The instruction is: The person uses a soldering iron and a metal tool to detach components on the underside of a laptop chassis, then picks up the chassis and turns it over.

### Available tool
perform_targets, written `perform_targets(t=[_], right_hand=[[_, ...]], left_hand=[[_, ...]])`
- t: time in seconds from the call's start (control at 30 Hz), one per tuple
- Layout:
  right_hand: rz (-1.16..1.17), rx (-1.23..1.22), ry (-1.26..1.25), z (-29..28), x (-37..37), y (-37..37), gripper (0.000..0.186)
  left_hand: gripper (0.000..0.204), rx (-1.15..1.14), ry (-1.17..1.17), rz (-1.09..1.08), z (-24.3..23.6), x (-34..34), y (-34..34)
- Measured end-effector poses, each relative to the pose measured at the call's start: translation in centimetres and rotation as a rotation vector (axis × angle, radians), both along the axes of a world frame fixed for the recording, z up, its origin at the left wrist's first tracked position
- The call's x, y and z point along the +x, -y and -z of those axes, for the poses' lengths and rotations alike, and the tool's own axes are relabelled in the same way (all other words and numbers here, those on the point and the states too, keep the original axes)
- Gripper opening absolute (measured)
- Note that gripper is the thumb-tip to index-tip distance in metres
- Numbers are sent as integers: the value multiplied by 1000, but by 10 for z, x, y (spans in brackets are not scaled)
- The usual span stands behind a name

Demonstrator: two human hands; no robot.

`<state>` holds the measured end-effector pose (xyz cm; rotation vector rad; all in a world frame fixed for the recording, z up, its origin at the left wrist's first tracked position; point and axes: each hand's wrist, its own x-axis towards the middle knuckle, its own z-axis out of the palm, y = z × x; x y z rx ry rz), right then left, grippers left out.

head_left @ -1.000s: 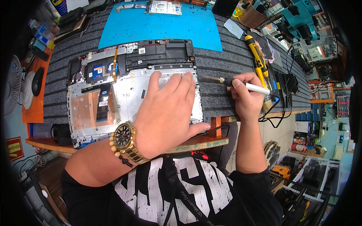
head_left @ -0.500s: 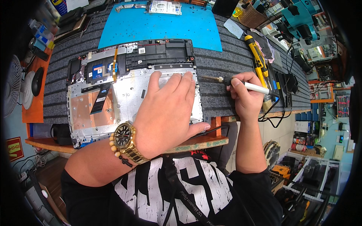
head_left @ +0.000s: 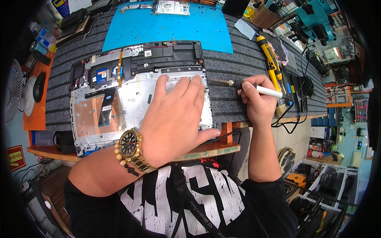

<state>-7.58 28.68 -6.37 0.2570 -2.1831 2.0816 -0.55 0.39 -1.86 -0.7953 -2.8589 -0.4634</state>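
Note:
My left hand point(head_left: 176, 113) lies flat over the right part of a stripped laptop chassis point(head_left: 137, 93), fingers stretched out and thumb spread toward the near edge. The chassis has a silver metal plate, black plastic along the far side and a copper-coloured patch at the left. Loose on that patch lies a dark ribbon cable point(head_left: 106, 109); an orange flat cable point(head_left: 120, 68) crosses the touchpad area. My right hand point(head_left: 260, 97) is closed round a soldering iron point(head_left: 266, 91) with a white handle. Its metal tip points left, close to the chassis's right edge; contact cannot be made out.
A blue mat point(head_left: 170, 29) with a hard drive point(head_left: 172, 8) lies beyond the chassis. To the right are a yellow-black electric screwdriver point(head_left: 270, 57), a brush point(head_left: 281, 109) and black cords. A teal microscope point(head_left: 315, 20) stands at the far right, a fan point(head_left: 12, 89) at the left.
The dark ribbon cable on the copper patch has shifted, its near end swinging slightly right. Both hands and the soldering iron stay almost where they were.

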Motion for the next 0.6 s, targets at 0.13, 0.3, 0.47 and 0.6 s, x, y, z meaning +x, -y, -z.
perform_targets(t=[0.13, 0.3, 0.47, 0.6], right_hand=[[7, -44, 0, 1, -1, -1, 9], [5, -234, 13, -2, -8, 3, 6], [15, -286, -61, -28, -40, 15, 9], [-39, -132, -81, -35, -86, 41, 18]], left_hand=[[104, 4, 8, 2, 0, 0, 0], [105, -2, 16, 1, 1, 0, 0], [106, -3, 37, 1, 0, 0, 1], [106, -8, 22, 0, -1, 1, 1]])
